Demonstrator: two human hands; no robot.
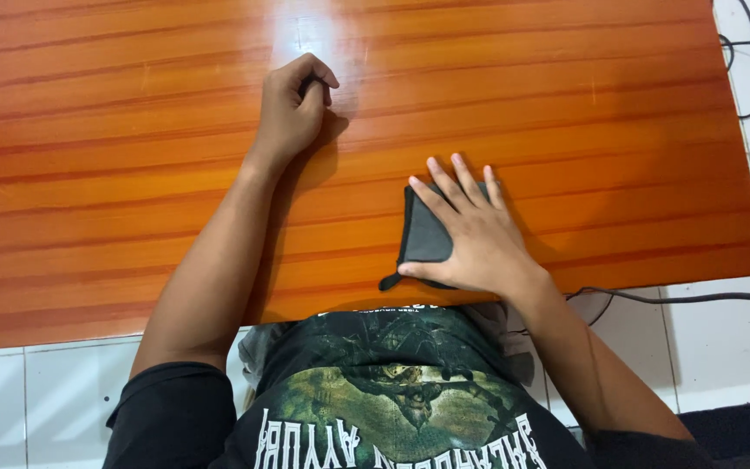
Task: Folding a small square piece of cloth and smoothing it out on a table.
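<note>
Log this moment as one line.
left hand: loosely fisted on glossy orange wooden table | right hand: flat on folded dark grey cloth

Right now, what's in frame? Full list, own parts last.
table: 1, glossy orange-brown wood, fills upper frame
cloth: 1, dark grey, folded, near table's front edge, under right hand
cables: several, black, on floor at right
floor tiles: white, below and right of table
shirt: 1, black with green print, bottom centre
left hand: 1, loosely curled, resting on table
right hand: 1, flat on cloth, fingers spread
</note>
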